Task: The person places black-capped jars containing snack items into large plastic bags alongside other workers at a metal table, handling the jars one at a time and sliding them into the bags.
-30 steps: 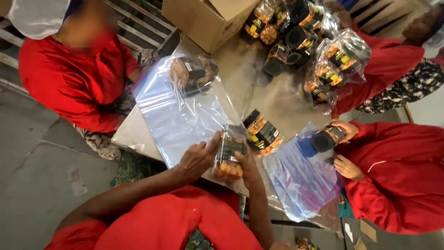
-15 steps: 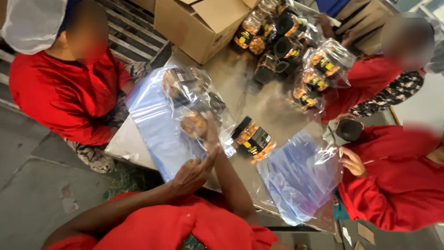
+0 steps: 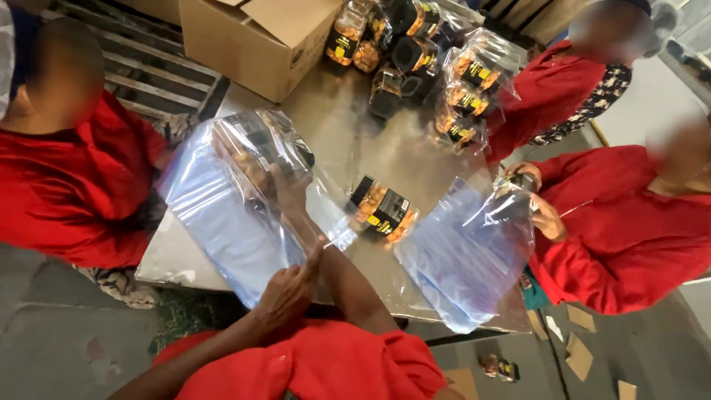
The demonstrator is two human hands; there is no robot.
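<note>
head view: my right hand (image 3: 289, 185) reaches deep inside the clear plastic bag (image 3: 222, 215), gripping a snack jar (image 3: 255, 159) at its far end; my left hand (image 3: 290, 290) lies open, pinning the bag's near mouth.

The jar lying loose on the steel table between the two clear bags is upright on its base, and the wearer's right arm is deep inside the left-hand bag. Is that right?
Not quite. In the head view the jar lies on its side on the table, not upright. The rest holds: the right hand reaches deep inside the clear bag, while the left hand rests at its mouth.
</note>
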